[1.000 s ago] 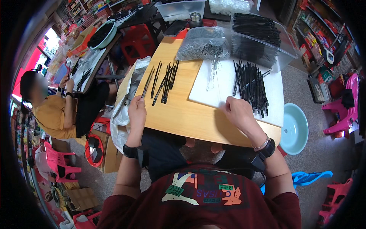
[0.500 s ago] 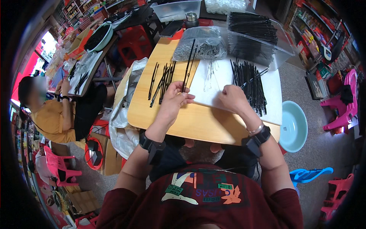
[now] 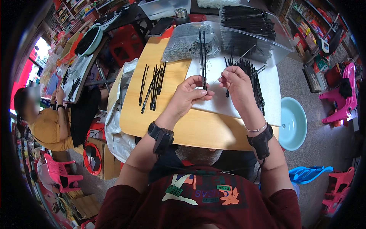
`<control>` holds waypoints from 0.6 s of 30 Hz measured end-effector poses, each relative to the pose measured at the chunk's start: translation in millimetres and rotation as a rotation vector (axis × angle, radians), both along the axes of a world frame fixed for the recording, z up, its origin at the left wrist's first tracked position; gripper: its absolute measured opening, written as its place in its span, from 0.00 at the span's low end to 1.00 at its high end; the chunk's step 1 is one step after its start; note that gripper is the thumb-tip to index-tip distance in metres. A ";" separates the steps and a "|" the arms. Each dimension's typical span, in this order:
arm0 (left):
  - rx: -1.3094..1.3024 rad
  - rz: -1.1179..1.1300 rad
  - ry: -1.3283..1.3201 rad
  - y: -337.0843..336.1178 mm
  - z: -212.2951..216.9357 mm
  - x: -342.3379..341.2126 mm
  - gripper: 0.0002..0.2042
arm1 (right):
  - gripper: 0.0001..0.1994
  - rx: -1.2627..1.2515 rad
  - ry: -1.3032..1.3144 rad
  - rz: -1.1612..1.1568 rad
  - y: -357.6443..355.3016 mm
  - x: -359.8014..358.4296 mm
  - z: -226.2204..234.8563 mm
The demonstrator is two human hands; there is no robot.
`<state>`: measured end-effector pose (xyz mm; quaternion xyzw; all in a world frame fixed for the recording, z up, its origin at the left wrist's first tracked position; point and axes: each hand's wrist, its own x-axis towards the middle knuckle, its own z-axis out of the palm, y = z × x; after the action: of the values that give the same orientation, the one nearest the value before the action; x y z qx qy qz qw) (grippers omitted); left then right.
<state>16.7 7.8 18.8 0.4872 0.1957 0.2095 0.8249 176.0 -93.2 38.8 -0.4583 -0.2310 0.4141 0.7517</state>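
Note:
My left hand (image 3: 187, 95) pinches a pair of long, thin black plastic strips (image 3: 203, 57) near their lower ends, and they stand nearly upright. Just to the right is my right hand (image 3: 239, 84), raised, with thumb and fingers pinched together. A thin metal wire (image 3: 246, 53) slants up beyond its fingers; whether they hold it I cannot tell. Behind that hand a thick pile of black strips (image 3: 257, 86) lies on a white sheet (image 3: 217, 105). Several more black strips (image 3: 155, 86) lie on the wooden table (image 3: 179, 129) to the left.
A clear bag of thin metal wires (image 3: 187, 44) lies at the table's back, beside a clear tub packed with black strips (image 3: 249, 23). A metal-lidded container (image 3: 180, 13) stands behind. On the floor at right is a light blue basin (image 3: 293, 124). A person (image 3: 53, 118) sits at the left.
My left hand has shifted right with the black strips. My right hand has turned from knuckles up to fingers raised and pinched. The slanting metal wire now shows beyond it.

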 end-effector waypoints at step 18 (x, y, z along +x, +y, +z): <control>0.017 -0.068 0.010 3.6 -14.0 3.5 0.20 | 0.03 -0.062 0.191 0.090 1.0 -5.3 -23.1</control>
<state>20.2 11.4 4.8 0.5017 0.1813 0.1805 0.8264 170.7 -92.1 15.7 -0.4292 -0.1657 0.4961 0.7364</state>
